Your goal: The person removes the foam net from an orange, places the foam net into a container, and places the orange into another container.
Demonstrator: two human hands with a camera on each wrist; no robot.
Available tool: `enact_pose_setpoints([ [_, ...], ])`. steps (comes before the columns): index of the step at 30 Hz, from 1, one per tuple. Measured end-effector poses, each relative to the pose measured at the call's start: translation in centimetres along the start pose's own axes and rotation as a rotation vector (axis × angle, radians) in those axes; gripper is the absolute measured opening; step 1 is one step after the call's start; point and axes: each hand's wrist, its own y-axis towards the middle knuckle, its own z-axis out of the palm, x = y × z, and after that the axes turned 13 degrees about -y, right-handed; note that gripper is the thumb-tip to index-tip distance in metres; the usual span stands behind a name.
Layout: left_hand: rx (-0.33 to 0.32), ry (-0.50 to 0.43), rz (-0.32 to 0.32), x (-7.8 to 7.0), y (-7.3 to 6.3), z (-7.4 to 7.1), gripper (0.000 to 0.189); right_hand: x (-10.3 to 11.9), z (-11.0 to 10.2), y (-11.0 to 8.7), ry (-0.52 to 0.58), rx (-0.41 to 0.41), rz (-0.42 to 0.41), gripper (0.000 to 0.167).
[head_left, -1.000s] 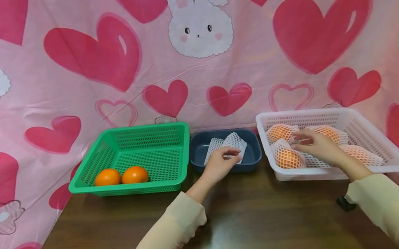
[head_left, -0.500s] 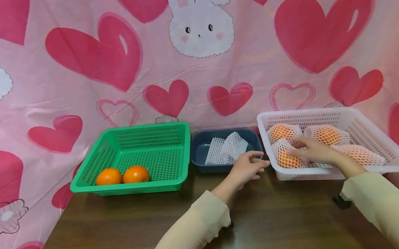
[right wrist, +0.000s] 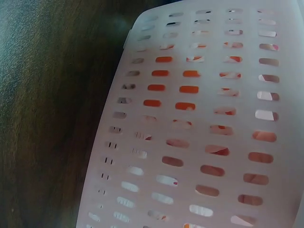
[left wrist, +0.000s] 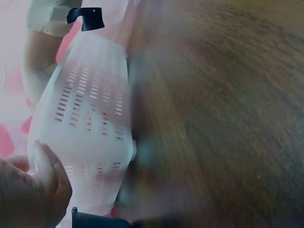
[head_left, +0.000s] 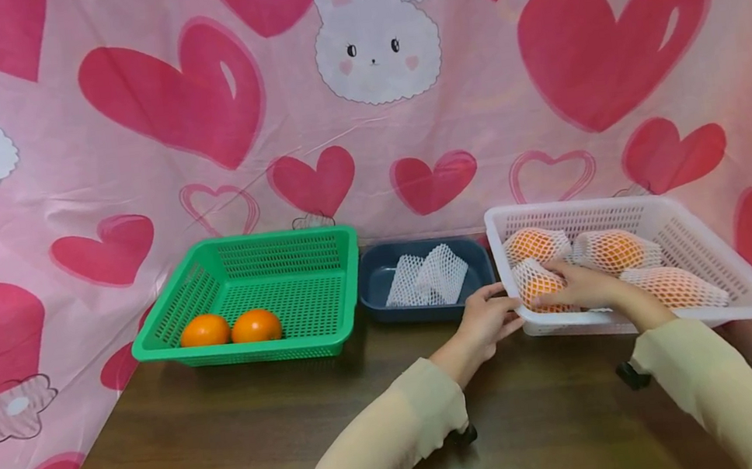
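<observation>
In the head view, the right hand (head_left: 586,285) reaches into the white basket (head_left: 692,227). Its thumb and fingers close on the front-left orange in a white foam net (head_left: 536,285). The left hand (head_left: 487,322) is at the basket's front-left corner, with its fingertips touching the rim. In the left wrist view, the left hand (left wrist: 35,190) shows beside the basket's pale wall (left wrist: 85,137). In the right wrist view, the slotted basket wall (right wrist: 190,133) hides most of the right hand, and orange shows through the slots.
More netted oranges (head_left: 620,250) lie in the white basket. A dark blue tray (head_left: 373,297) in the middle holds white foam nets (head_left: 440,273). On the left, a green basket (head_left: 280,254) contains two bare oranges (head_left: 256,327). All stand on a brown wooden table (head_left: 230,424) before a pink heart-patterned cloth.
The left hand has moved right from over the blue tray to the white basket's corner. The right hand has lowered and shifted slightly left onto the front-left netted orange.
</observation>
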Motion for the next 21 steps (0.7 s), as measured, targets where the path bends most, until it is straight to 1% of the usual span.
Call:
enact_pose_setpoints([
  [1,-0.005,-0.019,0.003,0.06,0.03,0.08,0.036,0.01,0.00,0.01,-0.011,-0.004,-0.007,0.104],
  [5,0.000,-0.036,0.006,0.17,0.18,0.09,0.038,0.06,0.07,0.09,-0.056,-0.026,-0.044,0.102],
  [7,0.004,-0.037,0.002,0.14,0.22,0.02,0.039,0.07,0.12,0.19,-0.085,-0.032,-0.046,0.102],
  [12,0.010,-0.034,-0.003,0.01,0.25,-0.09,0.041,0.10,0.20,0.28,-0.118,-0.049,-0.051,0.101],
  [17,0.030,-0.027,-0.011,-0.31,0.19,-0.15,0.042,0.28,-0.01,0.08,-0.160,-0.067,-0.044,0.100],
  [19,0.036,-0.020,-0.012,-0.48,0.11,-0.21,0.043,0.33,-0.09,0.02,-0.176,-0.093,-0.059,0.099],
  [21,0.040,-0.018,-0.015,-0.62,0.08,-0.28,0.043,0.35,-0.16,-0.09,-0.179,-0.128,-0.090,0.096],
])
